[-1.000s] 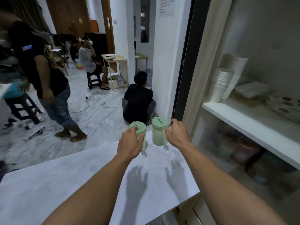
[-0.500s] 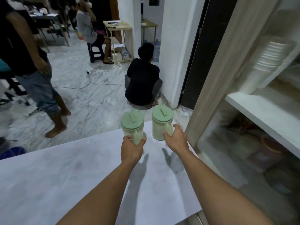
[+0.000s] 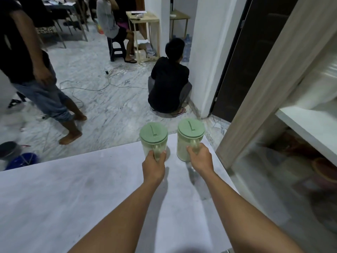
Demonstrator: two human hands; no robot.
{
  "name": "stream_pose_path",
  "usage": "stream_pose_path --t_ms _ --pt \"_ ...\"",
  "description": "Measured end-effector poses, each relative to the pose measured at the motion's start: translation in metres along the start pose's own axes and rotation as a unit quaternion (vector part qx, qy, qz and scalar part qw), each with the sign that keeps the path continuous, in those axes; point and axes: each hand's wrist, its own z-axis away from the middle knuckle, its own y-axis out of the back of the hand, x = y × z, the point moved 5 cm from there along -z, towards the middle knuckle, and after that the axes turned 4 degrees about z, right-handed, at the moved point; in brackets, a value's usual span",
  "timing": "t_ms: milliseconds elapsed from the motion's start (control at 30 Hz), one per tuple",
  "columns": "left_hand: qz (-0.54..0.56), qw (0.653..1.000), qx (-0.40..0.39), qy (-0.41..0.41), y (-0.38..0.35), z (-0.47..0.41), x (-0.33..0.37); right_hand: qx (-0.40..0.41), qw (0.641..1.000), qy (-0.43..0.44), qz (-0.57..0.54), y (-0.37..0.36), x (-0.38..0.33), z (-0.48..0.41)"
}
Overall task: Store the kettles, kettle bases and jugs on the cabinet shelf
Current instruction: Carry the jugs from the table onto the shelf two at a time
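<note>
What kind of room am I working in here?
Probably a home or small shared workspace: a marble-look floor strewn with cables, a white counter holding two green-lidded jugs, and a cabinet shelf alongside.

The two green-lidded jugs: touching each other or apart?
Apart. The head view shows a clear strip of floor and white countertop between the left jug and the right jug, each held by its handle in the left hand and right hand.
</note>
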Motion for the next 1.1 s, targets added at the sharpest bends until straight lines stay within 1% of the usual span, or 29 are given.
stream_pose_path --t_ms 100,333,433,567,700,967,1100 --pt "0.009 1.000 0.008 -0.020 0.012 0.003 0.007 0.018 1.000 0.017 -0.002 0.001 -0.012 0.007" --pt "0.013 0.997 0.048 -0.051 0.056 0.019 0.035 0.021 0.999 0.029 -0.032 0.003 -0.034 0.041" --pt "0.020 0.995 0.065 -0.075 0.084 0.029 0.054 0.029 0.998 0.046 -0.039 0.014 -0.054 0.061" --pt "0.031 0.992 0.065 -0.106 0.118 0.044 0.078 0.051 0.996 0.060 -0.033 0.028 -0.082 0.093" --pt "0.065 0.986 0.048 -0.147 0.158 0.065 0.103 0.090 0.992 0.083 -0.035 0.039 -0.114 0.139" --pt "0.107 0.972 -0.024 -0.207 0.220 0.116 0.138 0.195 0.976 0.078 -0.057 0.069 -0.150 0.247" --pt "0.103 0.964 -0.058 -0.239 0.236 0.143 0.159 0.256 0.962 0.070 -0.059 0.098 -0.161 0.298"
